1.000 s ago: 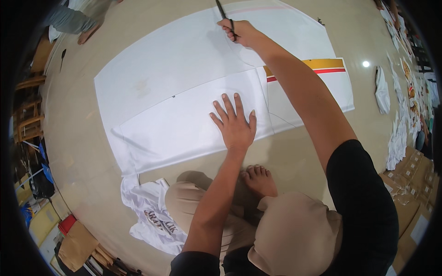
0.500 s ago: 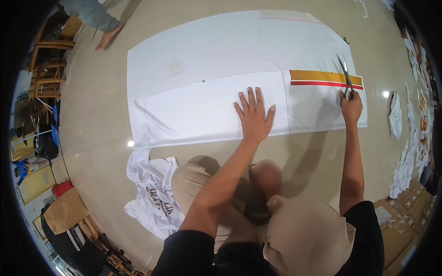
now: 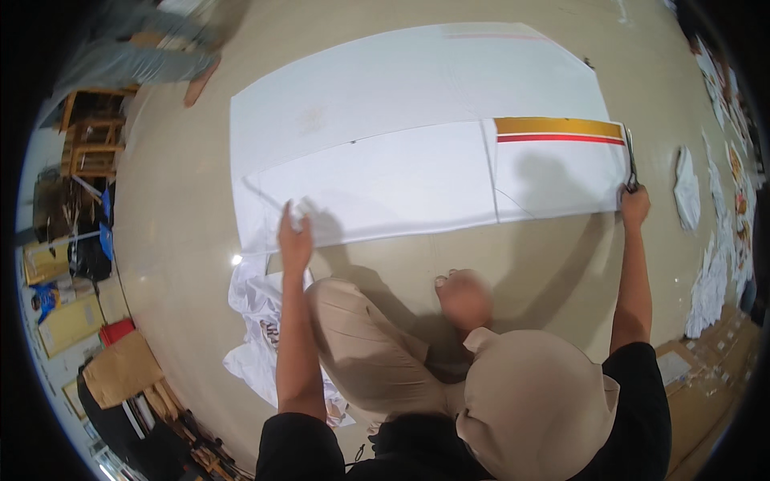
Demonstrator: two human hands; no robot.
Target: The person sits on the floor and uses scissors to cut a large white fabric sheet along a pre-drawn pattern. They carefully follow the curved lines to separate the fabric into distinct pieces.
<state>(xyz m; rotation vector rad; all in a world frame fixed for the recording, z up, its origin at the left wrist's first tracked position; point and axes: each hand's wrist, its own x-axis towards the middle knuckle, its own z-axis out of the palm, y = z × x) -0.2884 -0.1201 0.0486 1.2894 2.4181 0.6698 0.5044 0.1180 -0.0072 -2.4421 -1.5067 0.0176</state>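
White fabric (image 3: 385, 176) lies folded lengthwise over a larger white sheet (image 3: 361, 88) on the floor. A gold and red striped band (image 3: 559, 128) crosses the right end of the folded layer. My right hand (image 3: 635, 207) grips dark-handled scissors (image 3: 630, 156), their blades pointing away from me along the fabric's right edge. Whether the blades are apart I cannot tell. My left hand (image 3: 295, 240) is over the near left part of the fabric, slightly blurred, its fingers pinched around a small white bunch of cloth. A shadow falls beside it.
Crumpled white printed cloth (image 3: 249, 353) lies by my left leg. A person's bare foot (image 3: 200, 84) stands at the far left, near wooden chairs (image 3: 92, 144). White scraps (image 3: 710, 280) and cardboard boxes (image 3: 714, 377) lie to the right. My own foot (image 3: 464, 301) rests near the fabric.
My left hand has left its flat position on the middle of the fabric and moved left, pinching cloth. The scissors have shifted from the striped band to the right edge. The other person's legs have moved.
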